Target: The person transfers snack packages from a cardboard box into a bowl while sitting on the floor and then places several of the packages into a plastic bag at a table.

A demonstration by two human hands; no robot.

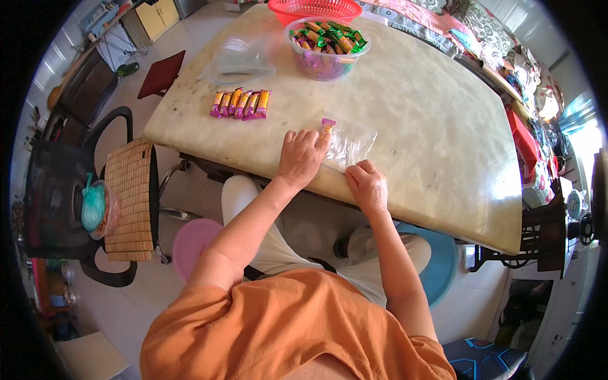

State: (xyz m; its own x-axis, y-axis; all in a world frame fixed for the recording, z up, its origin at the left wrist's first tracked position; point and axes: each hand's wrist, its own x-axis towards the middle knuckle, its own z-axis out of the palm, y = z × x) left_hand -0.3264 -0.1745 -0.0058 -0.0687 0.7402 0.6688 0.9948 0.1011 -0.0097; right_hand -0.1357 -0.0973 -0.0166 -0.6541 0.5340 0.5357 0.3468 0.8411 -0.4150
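A clear plastic bag [354, 140] lies flat near the front edge of the table. My left hand [304, 156] rests at its left side, with its fingers on a small purple and yellow wrapped snack [327, 123]; the snack's lower part is hidden. At the bag's lower right corner, my right hand [368, 183] pinches the edge of the plastic with curled fingers. Several purple and yellow wrapped snacks [241, 104] lie side by side in a row to the left. Farther back, a clear plastic tub [323, 66] holds many green and purple wrapped snacks.
More clear plastic bags [240, 61] lie left of the tub on the table [427, 118]. Behind the tub stands a red plastic basket [316, 10]. A chair with a bamboo mat [130, 199] is at the left; pink [194, 244] and blue [441, 266] basins sit below the table.
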